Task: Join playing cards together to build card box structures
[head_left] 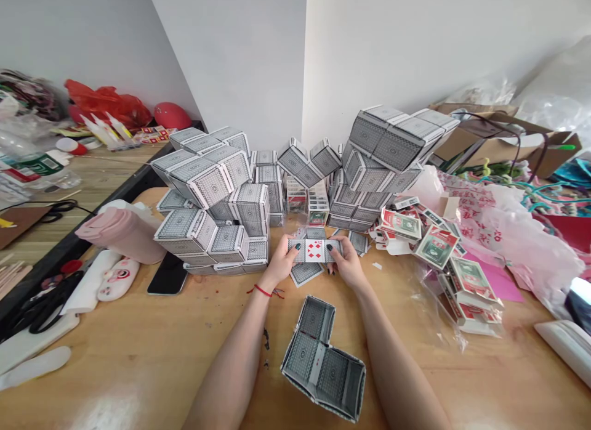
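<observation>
Both my hands hold one playing card [314,250] flat between them, red diamonds face up, just above the wooden table [152,350]. My left hand [282,262] pinches its left end; a red string circles that wrist. My right hand [345,262] pinches its right end. A face-down card with a grey patterned back [306,273] lies under my hands. Nearer to me sits an L-shaped structure of folded grey-backed cards [322,361].
Piles of folded grey card cubes stand at the back left [207,196] and back right [388,153]. Green and red card boxes [438,248] lie to the right in plastic wrap. A pink cup [122,233], a phone [168,275] and scissors [41,307] lie left.
</observation>
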A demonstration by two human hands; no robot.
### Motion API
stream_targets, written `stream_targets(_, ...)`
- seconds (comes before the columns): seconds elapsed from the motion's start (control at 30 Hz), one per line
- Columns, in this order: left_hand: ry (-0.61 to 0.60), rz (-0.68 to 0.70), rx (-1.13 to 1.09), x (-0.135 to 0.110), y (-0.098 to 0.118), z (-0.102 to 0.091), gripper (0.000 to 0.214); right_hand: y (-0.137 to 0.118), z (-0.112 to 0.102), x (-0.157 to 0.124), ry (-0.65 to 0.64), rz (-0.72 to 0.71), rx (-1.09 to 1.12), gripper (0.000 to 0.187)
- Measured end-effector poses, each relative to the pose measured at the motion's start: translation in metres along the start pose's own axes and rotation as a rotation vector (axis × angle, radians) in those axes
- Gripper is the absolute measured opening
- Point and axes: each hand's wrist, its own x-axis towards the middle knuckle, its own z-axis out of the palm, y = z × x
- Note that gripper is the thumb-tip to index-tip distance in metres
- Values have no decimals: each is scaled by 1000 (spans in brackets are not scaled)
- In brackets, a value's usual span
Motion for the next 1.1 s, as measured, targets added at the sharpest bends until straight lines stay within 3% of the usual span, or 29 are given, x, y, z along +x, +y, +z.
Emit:
stream_targets(0.47,25,34,-4,-3,3,5,16,-3,2,-4,-146,54,0,30)
stream_targets(0.7,-20,158,79,-4,-1,10,18,-3,10,-7,-236,109,21,36)
stream_targets(0.97,-3,74,48,-6,2,13,17,-3,14,-6,-238,117,16,40)
stream_targets(1.1,61,131,23,-1,1,11,18,-6,16,-7,-254,124,65,46)
